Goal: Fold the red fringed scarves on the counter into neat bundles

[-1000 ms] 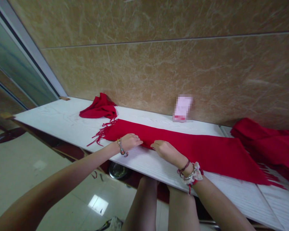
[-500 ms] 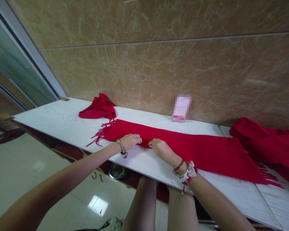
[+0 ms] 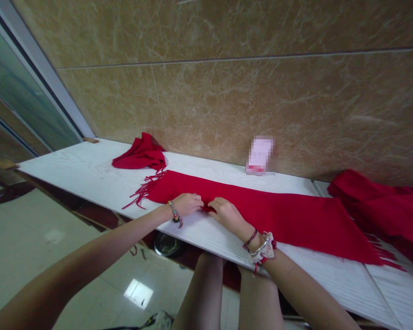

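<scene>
A long red scarf (image 3: 296, 215) with fringed ends lies flat along a white board (image 3: 89, 176). My left hand (image 3: 189, 203) and my right hand (image 3: 226, 212) rest side by side on the scarf's near edge, close to its middle. Both have their fingers curled and pinch the edge of the cloth. Beaded bracelets circle each wrist.
A crumpled red scarf (image 3: 141, 154) lies at the back left against the marble wall. More red scarves (image 3: 385, 208) are heaped at the right end. A small pink packet (image 3: 259, 156) leans on the wall. A glass door stands at far left; tiled floor lies below.
My right hand has slid left along the scarf's near edge until it almost meets my left hand. The left hand has barely shifted.
</scene>
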Motion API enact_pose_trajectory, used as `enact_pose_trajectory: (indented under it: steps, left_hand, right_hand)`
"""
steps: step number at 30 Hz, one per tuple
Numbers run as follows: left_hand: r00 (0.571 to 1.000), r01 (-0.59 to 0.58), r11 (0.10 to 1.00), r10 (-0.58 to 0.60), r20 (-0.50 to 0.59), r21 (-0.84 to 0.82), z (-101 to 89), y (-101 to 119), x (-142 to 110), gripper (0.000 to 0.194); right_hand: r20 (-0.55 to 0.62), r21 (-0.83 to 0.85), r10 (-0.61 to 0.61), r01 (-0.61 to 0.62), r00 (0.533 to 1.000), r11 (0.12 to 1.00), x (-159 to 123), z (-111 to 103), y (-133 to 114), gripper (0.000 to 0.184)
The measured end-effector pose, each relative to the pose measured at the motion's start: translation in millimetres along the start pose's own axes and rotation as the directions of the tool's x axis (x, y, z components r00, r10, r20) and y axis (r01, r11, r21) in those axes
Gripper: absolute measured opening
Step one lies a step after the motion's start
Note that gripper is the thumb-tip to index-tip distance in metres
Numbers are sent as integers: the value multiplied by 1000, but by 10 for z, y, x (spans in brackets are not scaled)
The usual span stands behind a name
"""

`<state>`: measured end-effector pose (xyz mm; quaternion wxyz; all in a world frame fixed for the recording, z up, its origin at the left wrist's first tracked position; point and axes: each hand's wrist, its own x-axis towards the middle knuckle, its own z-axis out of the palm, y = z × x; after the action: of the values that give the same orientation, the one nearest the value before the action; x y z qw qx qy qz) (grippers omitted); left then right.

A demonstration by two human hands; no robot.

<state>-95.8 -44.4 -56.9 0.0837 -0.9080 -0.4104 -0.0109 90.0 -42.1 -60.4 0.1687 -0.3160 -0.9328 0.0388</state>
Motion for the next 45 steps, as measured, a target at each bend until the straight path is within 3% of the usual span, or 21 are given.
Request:
enact_pose_trajectory:
  steps: [5, 11, 15, 18, 21, 24, 26, 28, 32, 45]
  left_hand:
    - [999, -15, 1000, 15, 35, -20, -41, -15, -21, 15]
    - [992, -90, 951, 61, -108, -295, -95, -215, -4, 21]
    - [992, -72, 949, 101, 78, -308, -64, -294, 122, 28]
    - [962, 94, 970, -30, 272, -224, -26, -326, 242, 33]
    - [915, 251, 959, -191, 355, -132, -2, -394, 346, 42]
    - [917, 310, 945, -269, 296, -104, 12, -476, 449, 52]
    - [960, 241, 956, -210, 186, -168, 22, -517, 526, 50]
    - [988, 134, 960, -110, 108, -246, 41, -543, 605, 36]
    - [990, 82, 953, -46, 130, -290, 101, -589, 715, 3]
    - [992, 62, 973, -36, 121, -222, 117, -615, 818, 8]
  right_hand:
    - [68, -152, -45, 55, 997, 987, 26, 54, -41, 16]
    - [102, -279, -190, 211, 977, 937, -36, 48, -73, 15]
    - [91, -304, -233, 250, 968, 919, -84, 56, -128, 15]
    - [106, -321, -248, 269, 963, 908, -100, 54, -160, 14]
    - [118, -324, -261, 286, 958, 902, -100, 48, -170, 15]
    - [109, -326, -271, 292, 956, 899, -99, 58, -163, 15]
    - [96, -328, -277, 294, 956, 898, -100, 73, -155, 14]
    - [82, -328, -284, 295, 955, 897, -102, 89, -147, 14]
    - [67, -313, -291, 297, 954, 902, -107, 100, -142, 14]
    - [82, -263, -283, 294, 956, 919, -112, 84, -149, 14]
